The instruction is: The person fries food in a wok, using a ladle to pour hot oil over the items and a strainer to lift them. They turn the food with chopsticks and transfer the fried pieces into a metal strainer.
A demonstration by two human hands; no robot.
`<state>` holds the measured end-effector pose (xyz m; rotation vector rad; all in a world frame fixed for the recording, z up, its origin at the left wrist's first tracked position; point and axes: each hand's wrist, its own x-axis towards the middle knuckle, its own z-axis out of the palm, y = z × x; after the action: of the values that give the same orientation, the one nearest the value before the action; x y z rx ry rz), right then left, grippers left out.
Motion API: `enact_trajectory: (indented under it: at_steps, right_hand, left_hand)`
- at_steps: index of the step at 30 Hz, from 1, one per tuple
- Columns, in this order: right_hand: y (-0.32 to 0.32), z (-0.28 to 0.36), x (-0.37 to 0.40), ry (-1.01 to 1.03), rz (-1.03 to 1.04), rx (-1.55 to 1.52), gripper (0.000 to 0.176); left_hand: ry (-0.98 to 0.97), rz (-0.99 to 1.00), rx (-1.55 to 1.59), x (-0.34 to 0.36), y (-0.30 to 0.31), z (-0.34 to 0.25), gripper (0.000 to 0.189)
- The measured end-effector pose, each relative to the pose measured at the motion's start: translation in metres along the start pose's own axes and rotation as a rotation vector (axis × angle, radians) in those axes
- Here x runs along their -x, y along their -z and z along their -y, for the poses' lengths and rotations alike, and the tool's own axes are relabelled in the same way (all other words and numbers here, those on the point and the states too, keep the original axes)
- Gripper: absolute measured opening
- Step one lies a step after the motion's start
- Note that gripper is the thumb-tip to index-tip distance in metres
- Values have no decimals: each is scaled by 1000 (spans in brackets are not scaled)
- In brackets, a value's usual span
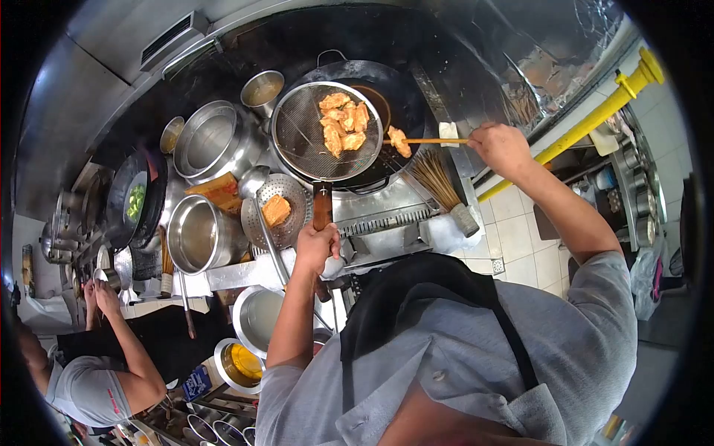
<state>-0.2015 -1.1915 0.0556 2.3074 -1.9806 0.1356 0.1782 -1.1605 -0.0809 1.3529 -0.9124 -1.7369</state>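
Leftmost, my left hand (316,247) is clenched around the handle of the mesh strainer (297,126), which holds the fried pieces (342,123) above the wok (405,85). Rightward, the chopsticks (435,140) pinch a single morsel (398,141) just beside the strainer's rim. My right hand (502,149) grips their far end.

our left hand (316,249) clenched, arm straight ahead | our right hand (502,149) clenched, arm out forward-right, elbow bent
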Motion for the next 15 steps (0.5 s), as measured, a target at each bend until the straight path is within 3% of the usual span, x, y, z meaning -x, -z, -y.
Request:
enact_trajectory:
  at_steps: [4, 6, 15]
  right_hand:
    - [-13, -14, 10, -45, -54, -51, 16]
    - [-36, -11, 10, -150, 85, -12, 15]
    - [-68, 11, 11, -186, 89, -145, 20]
  left_hand:
    - [-12, -14, 40, 3, -9, -5, 9]
    - [-17, 5, 46, 3, -13, -7, 9]
    - [-14, 120, -203, -14, -42, -12, 10]
